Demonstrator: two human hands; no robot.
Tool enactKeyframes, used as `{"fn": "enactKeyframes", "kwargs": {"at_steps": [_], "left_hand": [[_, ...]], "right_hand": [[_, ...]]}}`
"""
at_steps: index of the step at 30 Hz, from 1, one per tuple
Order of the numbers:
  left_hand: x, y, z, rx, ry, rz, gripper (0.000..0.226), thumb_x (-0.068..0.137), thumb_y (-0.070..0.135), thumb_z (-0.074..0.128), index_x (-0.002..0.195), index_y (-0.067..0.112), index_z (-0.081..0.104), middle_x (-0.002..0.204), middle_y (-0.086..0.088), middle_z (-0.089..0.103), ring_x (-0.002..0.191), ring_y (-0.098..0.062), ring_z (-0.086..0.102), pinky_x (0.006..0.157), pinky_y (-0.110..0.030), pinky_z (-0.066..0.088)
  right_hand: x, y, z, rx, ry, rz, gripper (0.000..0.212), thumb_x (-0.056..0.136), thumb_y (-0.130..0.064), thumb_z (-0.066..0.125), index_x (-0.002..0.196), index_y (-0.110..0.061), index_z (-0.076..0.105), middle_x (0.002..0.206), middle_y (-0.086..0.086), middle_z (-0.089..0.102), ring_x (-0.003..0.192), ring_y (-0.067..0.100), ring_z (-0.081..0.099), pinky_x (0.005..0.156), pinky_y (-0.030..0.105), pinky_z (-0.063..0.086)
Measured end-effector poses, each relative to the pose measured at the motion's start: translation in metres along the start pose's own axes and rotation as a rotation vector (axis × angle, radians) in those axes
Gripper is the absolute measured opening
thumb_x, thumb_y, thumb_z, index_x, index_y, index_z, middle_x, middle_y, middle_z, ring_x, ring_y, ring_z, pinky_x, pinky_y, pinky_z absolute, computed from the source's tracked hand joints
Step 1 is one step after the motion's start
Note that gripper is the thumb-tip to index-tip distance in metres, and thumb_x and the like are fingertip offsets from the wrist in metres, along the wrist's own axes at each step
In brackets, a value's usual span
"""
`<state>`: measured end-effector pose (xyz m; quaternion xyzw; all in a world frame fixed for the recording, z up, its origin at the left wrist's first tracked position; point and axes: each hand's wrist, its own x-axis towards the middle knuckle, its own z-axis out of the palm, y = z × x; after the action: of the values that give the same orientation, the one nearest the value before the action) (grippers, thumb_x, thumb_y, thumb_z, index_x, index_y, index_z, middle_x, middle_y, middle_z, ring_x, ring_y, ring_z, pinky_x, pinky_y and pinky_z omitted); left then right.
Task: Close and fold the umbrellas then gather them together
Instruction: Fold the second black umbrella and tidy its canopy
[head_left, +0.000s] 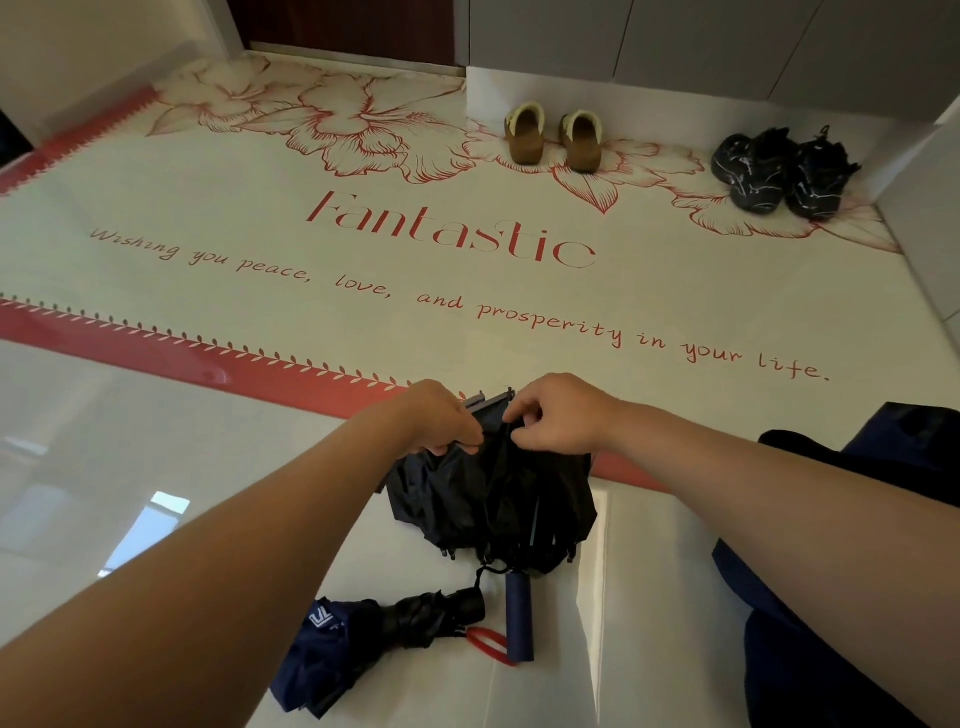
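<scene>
A black collapsed umbrella (493, 499) lies on the white floor, its loose canopy bunched and its navy handle (519, 616) with a red strap pointing toward me. My left hand (441, 415) and my right hand (558, 413) both pinch the canopy fabric at its far end, near the rib tips. A second umbrella, navy blue (332, 649), lies folded to the lower left with its black handle (441, 613) close to the first one's handle.
A white mat (363, 291) with red flowers and lettering covers the floor ahead. Brown slippers (553, 136) and black sneakers (782, 171) stand by the far wall. Dark blue cloth (841, 597) lies at the right.
</scene>
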<state>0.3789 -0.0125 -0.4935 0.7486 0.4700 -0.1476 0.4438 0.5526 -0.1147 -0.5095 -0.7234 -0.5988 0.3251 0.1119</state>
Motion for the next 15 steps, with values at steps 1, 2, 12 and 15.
{"fn": "enactKeyframes", "kwargs": {"at_steps": [1,2,12,15], "left_hand": [[0.000,0.000,0.001,-0.011,-0.006,0.026,0.013,0.080,0.022,0.077,0.090,0.015,0.077,0.065,-0.002,0.063,0.051,-0.013,0.053,0.050,-0.022,0.035],[0.000,-0.001,0.003,-0.022,-0.017,0.053,0.010,0.080,0.021,0.077,0.089,0.017,0.076,0.066,0.000,0.066,0.054,-0.010,0.058,0.049,-0.021,0.037],[-0.002,0.000,0.014,-0.076,0.025,0.232,0.008,0.086,0.005,0.065,0.083,0.012,0.065,0.076,-0.009,0.073,0.067,-0.016,0.065,0.072,-0.032,0.057],[-0.003,0.002,0.015,-0.105,0.082,0.245,0.014,0.081,0.001,0.062,0.085,0.014,0.065,0.072,-0.002,0.063,0.064,-0.014,0.056,0.061,-0.025,0.045]], "right_hand": [[0.002,0.000,-0.003,0.047,-0.012,0.033,0.015,0.090,-0.025,0.065,0.093,-0.016,0.076,0.085,0.001,0.072,0.081,0.018,0.065,0.072,0.030,0.051],[0.003,0.001,-0.006,0.075,-0.024,0.058,0.018,0.093,-0.027,0.063,0.088,-0.018,0.077,0.082,-0.001,0.071,0.077,0.015,0.064,0.070,0.029,0.049],[0.005,0.007,-0.008,-0.157,-0.102,0.042,0.022,0.088,-0.022,0.071,0.109,-0.022,0.076,0.085,-0.019,0.063,0.080,0.005,0.059,0.070,0.021,0.043],[0.005,0.007,-0.005,0.060,-0.073,0.096,0.018,0.089,-0.028,0.065,0.098,-0.023,0.080,0.090,-0.012,0.071,0.088,0.009,0.063,0.080,0.027,0.050]]}}
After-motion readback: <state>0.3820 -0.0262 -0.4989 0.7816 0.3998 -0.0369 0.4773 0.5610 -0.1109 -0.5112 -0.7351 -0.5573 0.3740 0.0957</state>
